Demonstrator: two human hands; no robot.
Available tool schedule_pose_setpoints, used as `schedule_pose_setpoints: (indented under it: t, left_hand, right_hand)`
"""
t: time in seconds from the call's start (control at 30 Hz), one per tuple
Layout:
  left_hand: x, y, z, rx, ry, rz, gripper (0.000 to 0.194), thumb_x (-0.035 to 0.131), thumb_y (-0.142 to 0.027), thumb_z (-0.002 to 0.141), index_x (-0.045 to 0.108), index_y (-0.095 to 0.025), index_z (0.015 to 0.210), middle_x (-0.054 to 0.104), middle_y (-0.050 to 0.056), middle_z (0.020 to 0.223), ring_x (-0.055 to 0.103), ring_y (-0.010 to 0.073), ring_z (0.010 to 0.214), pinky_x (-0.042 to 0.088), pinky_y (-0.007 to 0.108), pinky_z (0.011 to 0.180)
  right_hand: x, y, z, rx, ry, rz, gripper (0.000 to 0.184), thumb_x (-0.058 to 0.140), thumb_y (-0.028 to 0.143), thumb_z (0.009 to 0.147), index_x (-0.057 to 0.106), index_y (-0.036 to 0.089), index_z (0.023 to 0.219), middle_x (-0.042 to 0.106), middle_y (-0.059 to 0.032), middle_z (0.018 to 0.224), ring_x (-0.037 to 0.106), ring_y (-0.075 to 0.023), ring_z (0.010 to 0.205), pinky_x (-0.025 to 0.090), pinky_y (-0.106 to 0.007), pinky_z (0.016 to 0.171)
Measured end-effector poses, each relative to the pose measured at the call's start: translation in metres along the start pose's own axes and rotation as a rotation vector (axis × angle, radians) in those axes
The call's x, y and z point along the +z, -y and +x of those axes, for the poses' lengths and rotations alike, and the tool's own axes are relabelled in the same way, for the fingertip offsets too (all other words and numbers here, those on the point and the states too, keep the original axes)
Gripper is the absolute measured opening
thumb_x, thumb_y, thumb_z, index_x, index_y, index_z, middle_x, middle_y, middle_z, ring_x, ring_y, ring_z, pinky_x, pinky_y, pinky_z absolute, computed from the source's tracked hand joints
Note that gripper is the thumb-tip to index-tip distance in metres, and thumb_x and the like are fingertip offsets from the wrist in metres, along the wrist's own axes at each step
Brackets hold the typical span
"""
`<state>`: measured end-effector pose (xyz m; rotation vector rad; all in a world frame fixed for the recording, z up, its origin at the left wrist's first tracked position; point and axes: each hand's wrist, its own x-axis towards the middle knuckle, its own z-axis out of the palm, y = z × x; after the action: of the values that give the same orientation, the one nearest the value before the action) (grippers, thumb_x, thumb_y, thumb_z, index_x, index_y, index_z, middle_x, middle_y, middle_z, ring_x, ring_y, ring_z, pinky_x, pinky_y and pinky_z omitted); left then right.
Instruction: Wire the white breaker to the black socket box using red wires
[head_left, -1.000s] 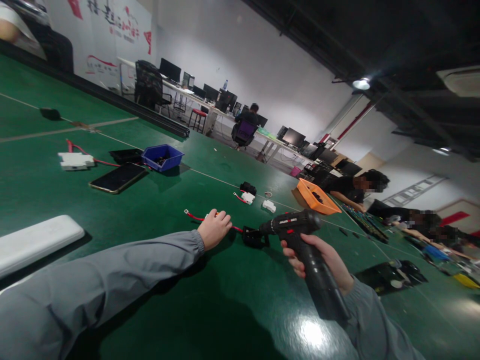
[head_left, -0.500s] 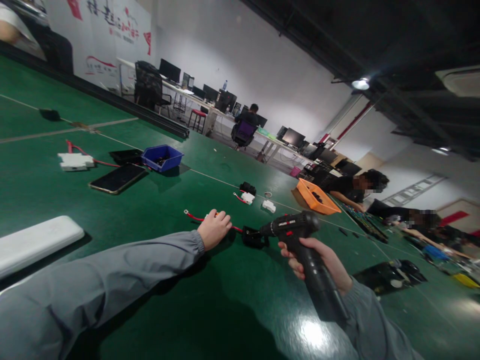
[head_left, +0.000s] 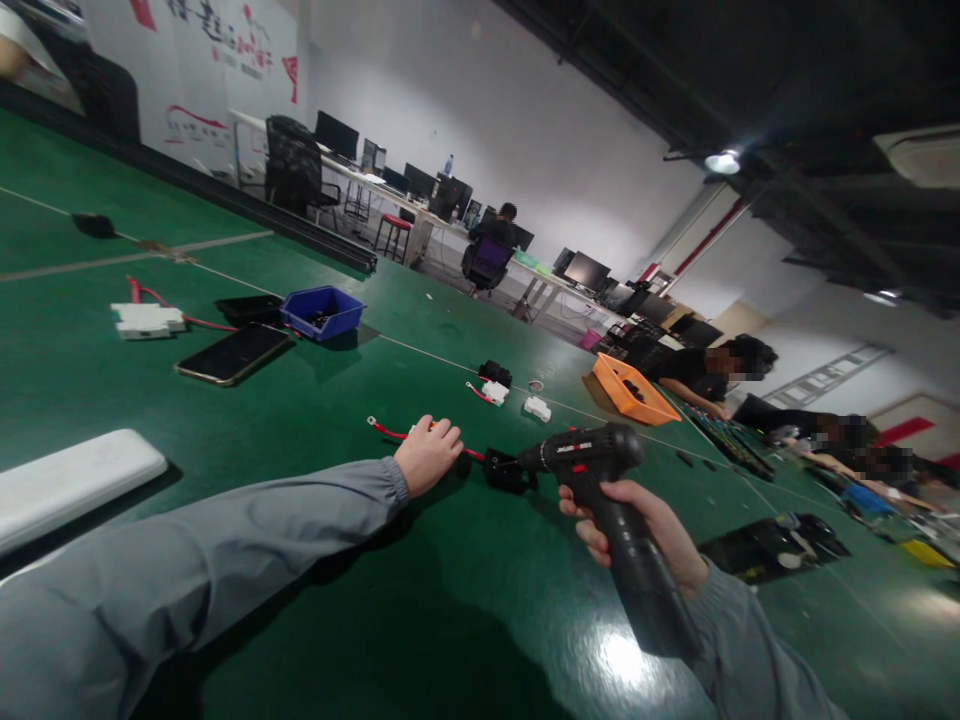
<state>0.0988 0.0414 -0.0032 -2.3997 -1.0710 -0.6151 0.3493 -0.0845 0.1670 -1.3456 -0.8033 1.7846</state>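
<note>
My right hand [head_left: 654, 528] is wrapped round the handle of a black electric screwdriver [head_left: 592, 460]. Its tip rests against a small black part [head_left: 504, 470] on the green table [head_left: 360, 400]. My left hand [head_left: 429, 455] is closed and presses down on a red wire [head_left: 390, 432] that runs into the black part. Both my sleeves are grey.
A white block with red wires [head_left: 147, 319], a phone [head_left: 232, 353], a blue bin [head_left: 322, 312] and a long white slab [head_left: 71, 485] lie to the left. Small white and black parts [head_left: 506, 390] and an orange tray [head_left: 632, 392] lie beyond. Other people work at the right.
The view has shifted slightly. Both hands and the screwdriver stay in place on the black part.
</note>
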Motion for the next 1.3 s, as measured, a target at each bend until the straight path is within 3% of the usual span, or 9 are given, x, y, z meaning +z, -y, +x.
schedule_pose_setpoints:
  t: [0.33, 0.57, 0.67, 0.77, 0.93, 1.03, 1.2, 1.3]
  left_hand:
    - [-0.001, 0.0, 0.0, -0.004, 0.038, -0.013, 0.01, 0.052, -0.015, 0.089, 0.062, -0.017, 0.09, 0.058, 0.01, 0.091, 0.05, 0.0249, 0.09, 0.035, 0.044, 0.082]
    - [-0.004, -0.001, 0.002, 0.007, 0.035, 0.018, 0.02, 0.052, -0.02, 0.091, 0.063, -0.017, 0.107, 0.062, 0.01, 0.108, 0.052, 0.0278, 0.111, 0.032, 0.052, 0.106]
    - [-0.005, 0.0, 0.003, 0.047, 0.028, 0.019, 0.025, 0.053, -0.021, 0.091, 0.063, -0.018, 0.114, 0.061, 0.011, 0.121, 0.048, 0.0288, 0.123, 0.029, 0.052, 0.112]
    - [-0.006, 0.0, 0.004, 0.054, 0.061, 0.007, 0.026, 0.053, -0.021, 0.091, 0.063, -0.019, 0.115, 0.061, 0.011, 0.123, 0.051, 0.0276, 0.123, 0.032, 0.05, 0.112]
    - [-0.009, 0.0, 0.008, 0.043, 0.109, -0.017, 0.025, 0.052, -0.02, 0.093, 0.064, -0.019, 0.115, 0.064, 0.01, 0.12, 0.054, 0.0268, 0.12, 0.035, 0.049, 0.11]
    - [-0.009, -0.001, 0.01, 0.077, 0.107, -0.04, 0.025, 0.053, -0.021, 0.093, 0.065, -0.02, 0.114, 0.064, 0.009, 0.12, 0.055, 0.0267, 0.12, 0.035, 0.049, 0.11]
    - [-0.009, -0.002, 0.01, 0.062, 0.113, -0.05, 0.023, 0.052, -0.022, 0.093, 0.066, -0.02, 0.111, 0.066, 0.008, 0.117, 0.056, 0.0265, 0.119, 0.033, 0.052, 0.112]
    - [-0.01, -0.001, 0.01, 0.02, 0.1, -0.032, 0.023, 0.052, -0.021, 0.093, 0.067, -0.021, 0.11, 0.067, 0.009, 0.116, 0.055, 0.0282, 0.12, 0.025, 0.061, 0.114]
  right_hand:
    - [-0.012, 0.001, -0.006, -0.038, 0.103, 0.032, 0.033, 0.064, 0.034, 0.078, 0.069, 0.009, 0.099, 0.063, -0.0071, 0.085, 0.048, -0.0089, 0.049, 0.047, -0.022, 0.042]
    - [-0.036, -0.004, -0.007, -0.122, 0.143, 0.062, 0.038, 0.064, 0.036, 0.077, 0.069, 0.01, 0.105, 0.063, -0.0068, 0.087, 0.05, -0.0092, 0.05, 0.046, -0.023, 0.043]
    - [-0.053, -0.011, -0.003, -0.216, 0.094, 0.03, 0.039, 0.065, 0.037, 0.077, 0.068, 0.013, 0.108, 0.064, -0.0069, 0.09, 0.052, -0.01, 0.052, 0.047, -0.024, 0.047]
    - [-0.075, -0.015, 0.008, -0.287, -0.018, -0.066, 0.04, 0.069, 0.036, 0.076, 0.066, 0.015, 0.109, 0.065, -0.006, 0.09, 0.056, -0.0115, 0.054, 0.048, -0.025, 0.05]
    - [-0.112, -0.016, 0.033, -0.26, -0.161, -0.191, 0.045, 0.074, 0.039, 0.072, 0.062, 0.016, 0.109, 0.063, -0.0047, 0.091, 0.057, -0.0127, 0.054, 0.047, -0.028, 0.049]
    - [-0.131, -0.011, 0.046, -0.236, -0.194, -0.456, 0.043, 0.072, 0.042, 0.074, 0.06, 0.016, 0.106, 0.062, -0.0038, 0.088, 0.058, -0.0157, 0.058, 0.048, -0.032, 0.056]
    - [-0.152, -0.007, 0.067, -0.361, -0.277, -1.295, 0.025, 0.068, 0.032, 0.075, 0.06, 0.017, 0.094, 0.066, -0.006, 0.086, 0.061, -0.022, 0.077, 0.043, -0.032, 0.067]
    - [-0.163, -0.01, 0.082, -0.304, -0.306, -1.54, 0.031, 0.068, 0.031, 0.073, 0.061, 0.018, 0.1, 0.067, -0.0078, 0.094, 0.062, -0.0229, 0.079, 0.04, -0.03, 0.065]
